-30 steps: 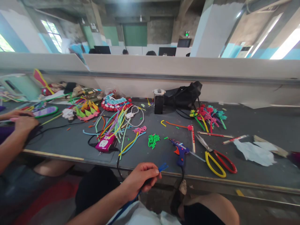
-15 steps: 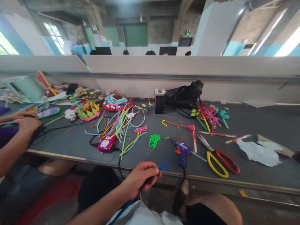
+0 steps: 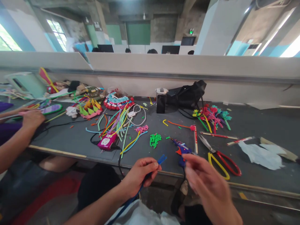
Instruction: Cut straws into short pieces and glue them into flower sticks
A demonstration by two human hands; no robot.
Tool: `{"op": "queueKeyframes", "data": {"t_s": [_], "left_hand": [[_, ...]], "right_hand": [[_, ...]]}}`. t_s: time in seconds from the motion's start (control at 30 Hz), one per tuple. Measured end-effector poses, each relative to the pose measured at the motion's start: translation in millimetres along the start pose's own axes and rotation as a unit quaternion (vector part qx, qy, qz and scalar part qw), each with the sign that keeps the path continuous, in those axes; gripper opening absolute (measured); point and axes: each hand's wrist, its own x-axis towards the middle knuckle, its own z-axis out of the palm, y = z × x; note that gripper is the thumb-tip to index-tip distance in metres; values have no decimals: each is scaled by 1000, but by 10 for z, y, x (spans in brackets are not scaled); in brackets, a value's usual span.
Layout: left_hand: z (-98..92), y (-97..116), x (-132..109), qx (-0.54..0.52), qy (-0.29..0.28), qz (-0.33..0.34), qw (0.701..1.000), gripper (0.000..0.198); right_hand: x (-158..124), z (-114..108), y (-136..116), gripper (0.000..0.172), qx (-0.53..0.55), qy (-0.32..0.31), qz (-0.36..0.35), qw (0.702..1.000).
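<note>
My left hand (image 3: 143, 175) is closed around several blue pipe cleaners (image 3: 162, 159), over the table's front edge. Their tips stick out past the thumb, and their long ends trail below the wrist toward my lap. My right hand (image 3: 206, 181), slightly blurred, is over the table edge with its fingers loosely apart and seemingly nothing in them. Beside its fingertips lies a blue glue gun (image 3: 182, 149), its handle partly covered by the hand. Scissors (image 3: 219, 157) with one yellow and one red handle lie just beyond that hand. Cut green pieces (image 3: 155, 140) form a small pile ahead.
A magenta box (image 3: 107, 140) and loose pipe cleaners (image 3: 119, 122) lie left of centre. At the back stand a clear container (image 3: 161, 100) and a black bag (image 3: 187, 93). Colourful fuzzy flowers (image 3: 212, 117) and white paper (image 3: 261, 155) are rightward. Another person's hand (image 3: 32, 118) works at far left.
My right hand has come into view from the lower right, close to the glue gun. The left hand still grips the blue pipe cleaners in nearly the same spot.
</note>
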Motion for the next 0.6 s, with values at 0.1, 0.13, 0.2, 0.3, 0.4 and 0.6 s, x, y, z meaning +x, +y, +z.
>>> {"op": "queueKeyframes", "data": {"t_s": [0.1,0.13,0.2,0.3,0.4,0.6], "left_hand": [[22,-6,-9,11,-3,2,1000,28],[36,-15,-10,17,-5,0,1000,28],[70,-46,-8,32,-11,-11,999,30],[98,-104,-4,50,-19,-27,998,34],[12,-76,-30,108,-56,-50,991,37],[-737,584,-139,400,-129,-112,901,36]], "right_hand": [[204,374,163,56,136,-99,142,976],[226,468,228,57,162,-117,163,966],[226,594,344,53,190,-140,170,957],[199,659,455,39,174,-138,125,967],[195,652,523,36,161,-93,95,978],[150,435,656,36,261,59,179,947]]}}
